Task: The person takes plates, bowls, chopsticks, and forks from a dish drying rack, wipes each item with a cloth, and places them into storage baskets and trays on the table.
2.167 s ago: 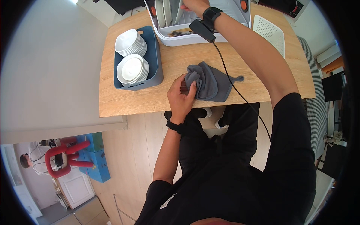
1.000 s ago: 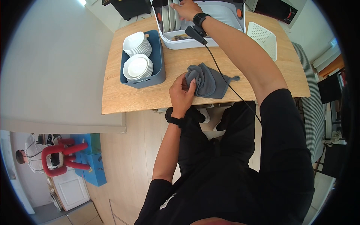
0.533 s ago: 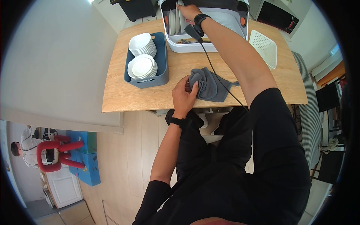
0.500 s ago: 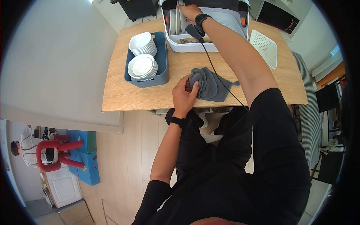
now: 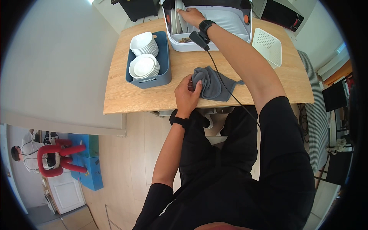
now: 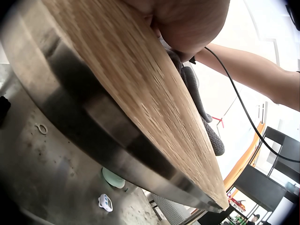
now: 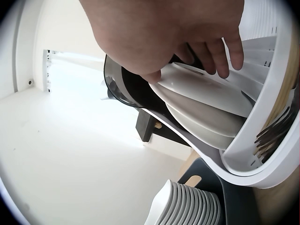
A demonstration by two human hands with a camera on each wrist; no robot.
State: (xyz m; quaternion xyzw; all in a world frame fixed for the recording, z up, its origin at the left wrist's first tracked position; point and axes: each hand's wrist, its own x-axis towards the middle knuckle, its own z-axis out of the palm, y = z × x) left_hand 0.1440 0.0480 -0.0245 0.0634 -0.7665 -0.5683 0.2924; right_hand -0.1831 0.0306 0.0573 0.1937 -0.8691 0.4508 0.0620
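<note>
My left hand (image 5: pixel 186 95) rests at the table's front edge and holds a bunched part of a grey cleaning cloth (image 5: pixel 219 87), thumb on top. The rest of the cloth spreads to the right, with its small loop (image 5: pixel 240 82) pointing away. At the back, my right hand (image 7: pixel 183 33) reaches over a white dish rack (image 5: pixel 195 46). Its thumb lies on the rim of a white plate (image 7: pixel 206 89), and the fingers hang along the other face. Further white plates (image 7: pixel 206 133) lean beside this one, all on edge in the rack.
A blue bin (image 5: pixel 165 65) with stacked white bowls (image 5: pixel 144 66) stands on the left. Cutlery (image 7: pixel 276 131) lies in the rack's front tray. A white perforated basket (image 5: pixel 268 48) sits on the right. A black cable (image 5: pixel 216 71) from the right wrist crosses above the cloth.
My right hand and the plate have shifted left in the rack, closer to the other plates. The left hand keeps hold of the cloth. The head view has shifted slightly.
</note>
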